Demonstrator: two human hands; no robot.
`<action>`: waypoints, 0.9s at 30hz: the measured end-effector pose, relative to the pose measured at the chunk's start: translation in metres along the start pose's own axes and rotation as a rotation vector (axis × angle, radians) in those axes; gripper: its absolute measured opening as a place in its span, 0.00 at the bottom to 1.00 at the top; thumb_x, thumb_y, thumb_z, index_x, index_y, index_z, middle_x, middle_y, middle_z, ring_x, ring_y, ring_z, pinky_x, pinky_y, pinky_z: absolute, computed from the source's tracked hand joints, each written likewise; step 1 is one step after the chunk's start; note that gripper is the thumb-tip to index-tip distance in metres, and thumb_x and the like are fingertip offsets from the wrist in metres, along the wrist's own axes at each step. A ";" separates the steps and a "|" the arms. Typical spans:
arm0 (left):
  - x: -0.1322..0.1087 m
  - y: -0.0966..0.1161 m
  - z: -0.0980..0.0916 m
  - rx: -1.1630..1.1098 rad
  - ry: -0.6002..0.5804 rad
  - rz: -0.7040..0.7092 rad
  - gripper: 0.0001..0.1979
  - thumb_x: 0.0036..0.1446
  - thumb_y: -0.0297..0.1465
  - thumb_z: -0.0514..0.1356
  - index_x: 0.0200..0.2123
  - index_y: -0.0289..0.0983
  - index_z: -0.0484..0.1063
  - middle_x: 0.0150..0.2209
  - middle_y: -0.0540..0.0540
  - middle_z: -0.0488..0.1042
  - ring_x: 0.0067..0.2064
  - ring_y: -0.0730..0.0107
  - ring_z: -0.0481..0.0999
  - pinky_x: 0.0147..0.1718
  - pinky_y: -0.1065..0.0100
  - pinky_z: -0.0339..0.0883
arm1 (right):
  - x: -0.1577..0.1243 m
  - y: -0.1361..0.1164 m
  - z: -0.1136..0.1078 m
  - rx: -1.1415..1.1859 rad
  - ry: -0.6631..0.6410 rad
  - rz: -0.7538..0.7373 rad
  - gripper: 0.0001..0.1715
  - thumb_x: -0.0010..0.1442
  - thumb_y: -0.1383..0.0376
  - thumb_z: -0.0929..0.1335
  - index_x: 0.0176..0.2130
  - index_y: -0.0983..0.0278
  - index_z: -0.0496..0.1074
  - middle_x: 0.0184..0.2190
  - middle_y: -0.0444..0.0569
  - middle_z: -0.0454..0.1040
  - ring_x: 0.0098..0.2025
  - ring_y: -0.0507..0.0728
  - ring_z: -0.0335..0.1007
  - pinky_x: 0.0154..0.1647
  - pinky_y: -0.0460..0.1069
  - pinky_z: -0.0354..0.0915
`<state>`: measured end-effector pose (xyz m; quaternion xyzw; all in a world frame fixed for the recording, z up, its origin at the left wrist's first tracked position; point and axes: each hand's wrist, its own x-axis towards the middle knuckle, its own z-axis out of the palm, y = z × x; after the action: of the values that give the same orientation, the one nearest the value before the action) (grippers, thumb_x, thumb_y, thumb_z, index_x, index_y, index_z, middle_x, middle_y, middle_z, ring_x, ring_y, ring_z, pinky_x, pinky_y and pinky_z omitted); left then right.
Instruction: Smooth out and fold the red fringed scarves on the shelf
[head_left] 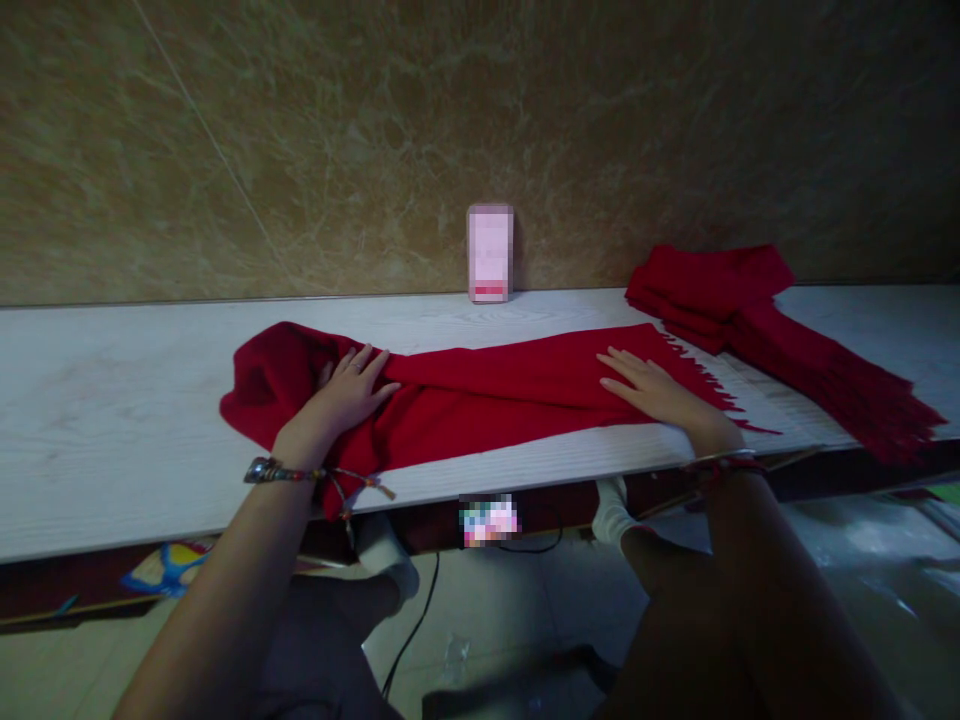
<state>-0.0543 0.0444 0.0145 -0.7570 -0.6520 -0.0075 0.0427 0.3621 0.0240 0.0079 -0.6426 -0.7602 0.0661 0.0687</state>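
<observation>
A red scarf (480, 400) lies lengthwise across the pale wooden board (112, 430), bunched up at its left end and flatter toward the fringed right end. My left hand (352, 390) rests on the scarf near the bunched part, fingers spread. On the flatter part, close to the fringe, my right hand (649, 388) lies with its fingers stretched out. Neither hand grips the cloth. A second red scarf (720, 285), folded over with its fringe hanging toward the front edge, lies at the right beyond my right hand.
A phone (490, 253) with a blurred screen leans upright against the brown marbled wall (360, 150). Below the board's front edge are my feet in light socks (611, 515), a black cable (412, 630) and another blurred, colourful item (489, 520).
</observation>
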 end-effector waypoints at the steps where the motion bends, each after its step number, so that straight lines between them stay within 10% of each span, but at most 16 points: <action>1: -0.002 0.001 -0.003 0.014 0.030 0.014 0.28 0.61 0.39 0.47 0.63 0.37 0.56 0.65 0.36 0.54 0.65 0.49 0.54 0.58 0.45 0.52 | 0.000 -0.002 -0.001 0.008 0.021 0.007 0.31 0.63 0.53 0.57 0.63 0.58 0.58 0.65 0.51 0.54 0.67 0.60 0.44 0.64 0.65 0.45; 6: -0.024 0.006 -0.032 0.010 0.252 0.036 0.25 0.61 0.36 0.50 0.62 0.45 0.57 0.67 0.43 0.51 0.67 0.51 0.45 0.61 0.43 0.42 | 0.000 -0.044 -0.007 0.049 0.183 -0.060 0.28 0.63 0.56 0.59 0.60 0.61 0.63 0.63 0.53 0.59 0.66 0.61 0.49 0.64 0.64 0.48; 9: -0.038 -0.005 -0.047 -0.079 0.364 -0.217 0.30 0.62 0.43 0.48 0.64 0.41 0.51 0.69 0.38 0.40 0.67 0.39 0.38 0.58 0.33 0.41 | 0.000 -0.082 -0.003 0.112 0.128 -0.263 0.29 0.63 0.57 0.59 0.61 0.61 0.60 0.64 0.49 0.57 0.67 0.57 0.45 0.66 0.60 0.46; 13: -0.042 -0.032 -0.042 -0.381 0.147 -0.534 0.44 0.57 0.48 0.52 0.67 0.31 0.36 0.66 0.29 0.46 0.64 0.40 0.52 0.57 0.44 0.56 | 0.003 -0.112 0.013 0.087 -0.025 -0.378 0.30 0.63 0.57 0.60 0.62 0.59 0.59 0.65 0.49 0.55 0.67 0.57 0.45 0.66 0.60 0.44; 17: -0.036 -0.050 -0.034 -0.438 0.275 -0.450 0.35 0.58 0.39 0.52 0.64 0.29 0.49 0.60 0.38 0.64 0.59 0.57 0.66 0.58 0.62 0.58 | 0.006 -0.112 0.024 0.049 -0.042 -0.376 0.28 0.64 0.58 0.59 0.62 0.60 0.60 0.65 0.51 0.55 0.67 0.58 0.46 0.66 0.62 0.43; 24: -0.016 -0.088 -0.075 -0.085 0.637 -0.433 0.23 0.59 0.29 0.48 0.57 0.32 0.64 0.52 0.40 0.72 0.54 0.57 0.69 0.54 0.59 0.60 | 0.009 -0.099 0.034 0.075 0.038 -0.400 0.24 0.65 0.63 0.56 0.57 0.60 0.66 0.63 0.51 0.60 0.65 0.59 0.52 0.65 0.64 0.47; 27: -0.007 -0.113 -0.071 0.046 0.337 -0.175 0.24 0.56 0.24 0.49 0.56 0.32 0.64 0.52 0.39 0.72 0.54 0.59 0.69 0.53 0.59 0.59 | 0.012 -0.097 0.038 0.098 0.066 -0.416 0.24 0.64 0.64 0.57 0.56 0.60 0.67 0.61 0.51 0.62 0.64 0.59 0.54 0.64 0.64 0.49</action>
<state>-0.1641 0.0488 0.0907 -0.6841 -0.6991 -0.1231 0.1677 0.2595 0.0189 -0.0108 -0.4696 -0.8697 0.0661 0.1367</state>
